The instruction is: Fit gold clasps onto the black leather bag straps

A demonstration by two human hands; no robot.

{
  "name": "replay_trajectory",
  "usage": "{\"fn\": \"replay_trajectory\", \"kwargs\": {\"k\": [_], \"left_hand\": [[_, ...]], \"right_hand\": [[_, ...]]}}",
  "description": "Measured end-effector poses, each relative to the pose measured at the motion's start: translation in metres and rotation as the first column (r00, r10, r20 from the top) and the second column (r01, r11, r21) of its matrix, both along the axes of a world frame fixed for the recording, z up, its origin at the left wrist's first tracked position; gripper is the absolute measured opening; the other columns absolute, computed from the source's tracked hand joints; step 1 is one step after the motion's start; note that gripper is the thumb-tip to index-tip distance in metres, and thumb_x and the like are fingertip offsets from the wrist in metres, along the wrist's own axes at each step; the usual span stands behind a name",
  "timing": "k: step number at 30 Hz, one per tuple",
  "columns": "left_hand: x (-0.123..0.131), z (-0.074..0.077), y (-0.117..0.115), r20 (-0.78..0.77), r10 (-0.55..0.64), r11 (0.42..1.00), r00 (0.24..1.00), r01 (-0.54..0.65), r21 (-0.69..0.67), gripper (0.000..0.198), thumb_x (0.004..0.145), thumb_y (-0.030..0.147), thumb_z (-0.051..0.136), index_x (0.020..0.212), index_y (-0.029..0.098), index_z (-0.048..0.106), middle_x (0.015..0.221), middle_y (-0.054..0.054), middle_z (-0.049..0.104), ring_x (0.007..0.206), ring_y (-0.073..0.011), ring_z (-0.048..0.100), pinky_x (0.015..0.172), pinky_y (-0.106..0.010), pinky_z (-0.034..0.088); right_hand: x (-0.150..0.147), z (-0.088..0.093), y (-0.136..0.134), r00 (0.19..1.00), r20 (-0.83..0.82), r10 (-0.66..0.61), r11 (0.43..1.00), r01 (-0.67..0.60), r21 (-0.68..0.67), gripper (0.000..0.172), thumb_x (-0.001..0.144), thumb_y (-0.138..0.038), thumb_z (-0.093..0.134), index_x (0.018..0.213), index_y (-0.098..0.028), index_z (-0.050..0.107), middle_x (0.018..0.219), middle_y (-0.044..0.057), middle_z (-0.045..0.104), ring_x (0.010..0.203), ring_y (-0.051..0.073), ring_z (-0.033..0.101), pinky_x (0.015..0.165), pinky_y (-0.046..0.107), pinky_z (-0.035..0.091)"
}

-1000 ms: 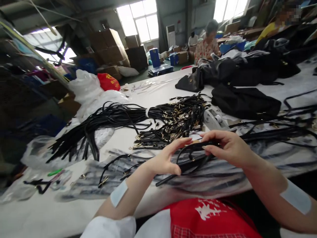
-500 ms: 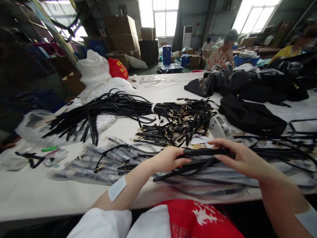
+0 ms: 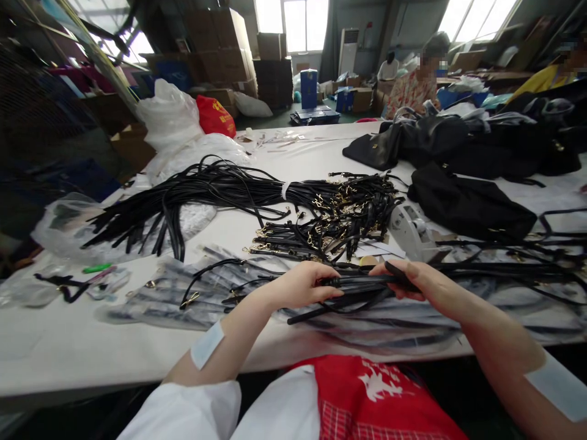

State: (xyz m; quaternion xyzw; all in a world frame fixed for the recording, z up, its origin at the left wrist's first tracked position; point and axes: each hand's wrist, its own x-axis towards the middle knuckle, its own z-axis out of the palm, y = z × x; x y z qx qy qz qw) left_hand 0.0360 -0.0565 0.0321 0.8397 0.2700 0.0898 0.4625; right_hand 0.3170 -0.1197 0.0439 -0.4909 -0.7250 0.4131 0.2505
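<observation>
Both of my hands hold a folded black strap [image 3: 355, 282] just above the near edge of the white table [image 3: 68, 348]. My left hand [image 3: 300, 285] is closed round its left end. My right hand [image 3: 406, 278] pinches the other end, fingers pressed together. Loose ends of the strap hang below onto clear plastic sleeves [image 3: 183, 296]. Behind my hands lies a heap of black straps with gold clasps [image 3: 330, 223].
A long bundle of black straps [image 3: 192, 195] stretches to the left. Black bags [image 3: 468, 205] lie at the right, a tape dispenser [image 3: 413, 232] beside them. White and red sacks [image 3: 183, 122] sit at the far left. People work at the far end.
The strap has been drawn out straight and flat between my hands. My left hand closed round it and my right hand slid to its right end. The camera view swung right.
</observation>
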Motion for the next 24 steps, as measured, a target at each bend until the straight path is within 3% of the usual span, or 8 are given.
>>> {"fn": "replay_trajectory", "kwargs": {"k": [4, 10, 18, 24], "left_hand": [[0.014, 0.003, -0.005, -0.002, -0.021, 0.976, 1.000, 0.020, 0.219, 0.026, 0.095, 0.035, 0.054, 0.084, 0.015, 0.067, 0.072, -0.002, 0.066, 0.063, -0.0123, 0.056, 0.058, -0.021, 0.038], [0.037, -0.003, -0.014, -0.080, 0.011, 0.896, 0.997, 0.026, 0.442, 0.029, 0.096, 0.041, 0.052, 0.084, 0.017, 0.064, 0.080, -0.005, 0.068, 0.073, -0.0177, 0.063, 0.061, -0.025, 0.041], [0.044, -0.007, -0.017, -0.098, -0.018, 0.889, 0.995, 0.060, 0.453, 0.032, 0.097, 0.044, 0.049, 0.085, 0.017, 0.062, 0.083, -0.005, 0.069, 0.077, -0.0186, 0.064, 0.064, -0.026, 0.042], [0.050, -0.003, -0.017, -0.128, -0.010, 0.872, 0.992, 0.071, 0.484, 0.028, 0.099, 0.041, 0.046, 0.090, 0.017, 0.060, 0.086, -0.006, 0.068, 0.080, -0.0193, 0.064, 0.067, -0.027, 0.044]], "right_hand": [[-0.010, -0.008, 0.004, 0.965, 0.247, -0.092, 0.991, 0.064, 0.120, 0.062, 0.097, -0.062, 0.035, 0.064, -0.018, 0.065, 0.053, 0.001, 0.056, 0.052, 0.014, 0.049, 0.051, 0.025, 0.035], [-0.015, -0.013, 0.006, 0.932, 0.347, -0.107, 0.985, 0.050, 0.168, 0.056, 0.094, -0.054, 0.048, 0.056, -0.016, 0.063, 0.050, -0.001, 0.056, 0.050, 0.011, 0.046, 0.049, 0.024, 0.030], [-0.008, -0.015, 0.005, 0.941, 0.336, -0.042, 0.993, 0.001, 0.122, 0.050, 0.089, -0.048, 0.055, 0.053, -0.015, 0.062, 0.049, -0.003, 0.047, 0.049, 0.009, 0.036, 0.046, 0.024, 0.023], [-0.010, -0.016, 0.006, 0.975, 0.218, -0.042, 0.996, 0.025, 0.083, 0.046, 0.090, -0.046, 0.055, 0.058, -0.015, 0.067, 0.052, -0.001, 0.055, 0.052, 0.011, 0.043, 0.049, 0.023, 0.031]]}}
